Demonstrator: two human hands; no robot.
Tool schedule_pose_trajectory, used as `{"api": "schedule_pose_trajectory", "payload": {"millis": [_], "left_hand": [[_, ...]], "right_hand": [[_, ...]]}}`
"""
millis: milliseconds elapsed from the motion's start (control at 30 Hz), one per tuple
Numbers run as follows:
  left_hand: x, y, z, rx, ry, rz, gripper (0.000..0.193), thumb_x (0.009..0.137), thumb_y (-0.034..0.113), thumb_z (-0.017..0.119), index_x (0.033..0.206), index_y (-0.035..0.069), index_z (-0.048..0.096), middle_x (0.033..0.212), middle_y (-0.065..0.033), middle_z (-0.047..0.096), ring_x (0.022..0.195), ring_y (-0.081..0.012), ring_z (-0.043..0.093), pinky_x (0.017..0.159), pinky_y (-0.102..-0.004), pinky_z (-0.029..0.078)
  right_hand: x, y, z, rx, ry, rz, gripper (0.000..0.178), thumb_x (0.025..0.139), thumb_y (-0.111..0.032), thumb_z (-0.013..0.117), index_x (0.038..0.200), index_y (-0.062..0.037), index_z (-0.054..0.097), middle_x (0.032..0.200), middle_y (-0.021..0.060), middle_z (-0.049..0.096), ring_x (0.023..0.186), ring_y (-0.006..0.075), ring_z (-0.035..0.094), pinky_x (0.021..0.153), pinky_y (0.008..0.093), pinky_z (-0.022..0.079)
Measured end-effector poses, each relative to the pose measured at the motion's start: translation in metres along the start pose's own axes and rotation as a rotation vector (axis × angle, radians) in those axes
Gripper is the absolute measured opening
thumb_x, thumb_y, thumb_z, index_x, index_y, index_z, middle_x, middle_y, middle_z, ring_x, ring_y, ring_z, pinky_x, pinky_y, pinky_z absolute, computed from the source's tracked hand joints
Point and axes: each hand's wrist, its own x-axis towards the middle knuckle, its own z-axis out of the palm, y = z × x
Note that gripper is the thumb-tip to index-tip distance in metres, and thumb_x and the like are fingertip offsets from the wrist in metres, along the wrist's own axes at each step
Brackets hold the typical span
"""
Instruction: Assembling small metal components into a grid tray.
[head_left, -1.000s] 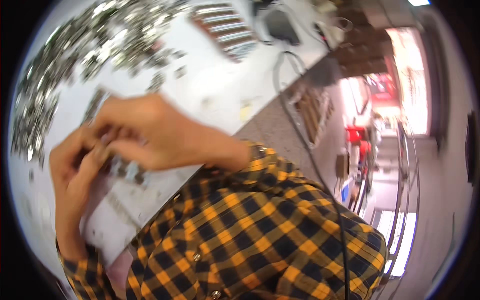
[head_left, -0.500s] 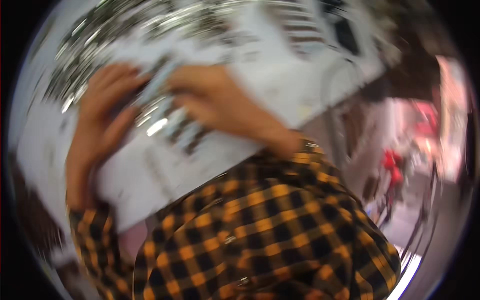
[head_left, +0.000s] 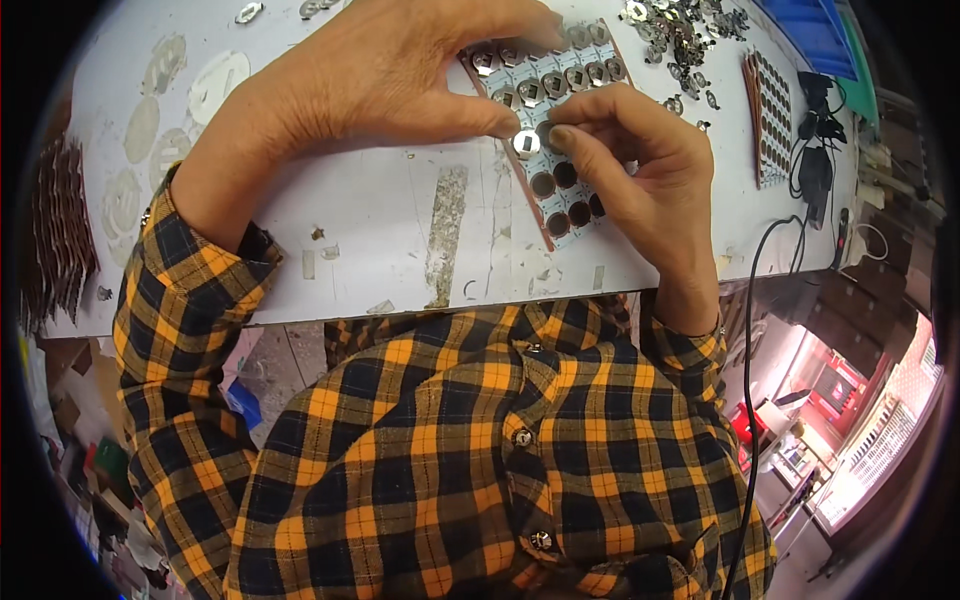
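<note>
While both hands meet over a pale blue panel with brown edges (head_left: 560, 199), at the upper centre of the frame, we judge that the step in hand is setting small silver metal clips over its dark round spots. The upper rows carry clips, while the rows toward the panel's lower end show bare dark discs. One bright round silver clip with a dark slot (head_left: 526, 144) sits at the left end of a row, close by both thumbs. For us, the next move calls for a fine fingertip touch that lines a clip up with its disc without nudging its neighbours.

Our left hand (head_left: 385, 80) comes across from the upper left, palm turned down and inward. Its fingers arch over the panel's top and its thumb reaches to the left edge beside the bright clip; thumb and fingers are spread wide, grasping nothing that we can see.

Our right hand (head_left: 650, 150) comes up from the right with its wrist bent, thumb and forefinger brought nearly together over the same row; we cannot tell whether a piece is pinched between them.

Loose silver clips in a scattered heap (head_left: 690, 45) lie at the upper right, on the white tabletop (head_left: 350, 240).
</note>
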Motion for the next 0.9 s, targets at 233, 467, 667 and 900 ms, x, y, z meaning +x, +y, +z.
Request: {"api": "schedule_pose_trajectory", "payload": {"millis": [233, 467, 667, 900], "left_hand": [[0.011, 0.021, -0.009, -0.11, -0.047, -0.088, 0.062, 0.088, 0.038, 0.075, 0.135, 0.002, 0.061, 0.144, -0.02, 0.058, 0.141, -0.0411, 0.044, 0.118, -0.0539, 0.032], [0.013, 0.018, -0.003, -0.19, -0.05, -0.058, 0.056, 0.09, 0.035, 0.073, 0.137, 0.006, 0.063, 0.146, -0.0208, 0.058, 0.141, -0.0396, 0.045, 0.117, -0.053, 0.032], [0.016, 0.021, -0.005, -0.157, -0.077, -0.054, 0.049, 0.091, 0.034, 0.073, 0.132, 0.006, 0.068, 0.146, -0.0204, 0.058, 0.141, -0.0379, 0.046, 0.116, -0.0519, 0.034], [0.018, 0.023, -0.007, -0.147, -0.083, -0.041, 0.05, 0.09, 0.033, 0.075, 0.131, 0.007, 0.068, 0.145, -0.021, 0.058, 0.14, -0.0376, 0.047, 0.115, -0.0516, 0.035]], "right_hand": [[-0.004, 0.009, 0.01, 0.022, 0.148, -0.115, 0.008, 0.091, 0.004, 0.072, 0.099, 0.0008, 0.071, 0.081, 0.0011, 0.071, 0.067, 0.0035, 0.061, 0.059, 0.0189, 0.048], [-0.008, 0.012, 0.006, 0.029, 0.09, -0.041, 0.014, 0.095, 0.001, 0.072, 0.109, 0.0042, 0.07, 0.096, 0.0044, 0.075, 0.082, 0.006, 0.069, 0.071, 0.0185, 0.054], [-0.009, 0.01, 0.005, -0.005, 0.069, -0.068, 0.01, 0.095, 0.001, 0.072, 0.105, 0.0017, 0.072, 0.094, 0.0027, 0.074, 0.082, 0.006, 0.07, 0.069, 0.0178, 0.053], [-0.011, 0.01, 0.002, -0.092, 0.079, -0.091, 0.013, 0.093, 0.004, 0.071, 0.105, 0.0, 0.074, 0.092, 0.0008, 0.069, 0.079, 0.0051, 0.067, 0.066, 0.0181, 0.049]]}}
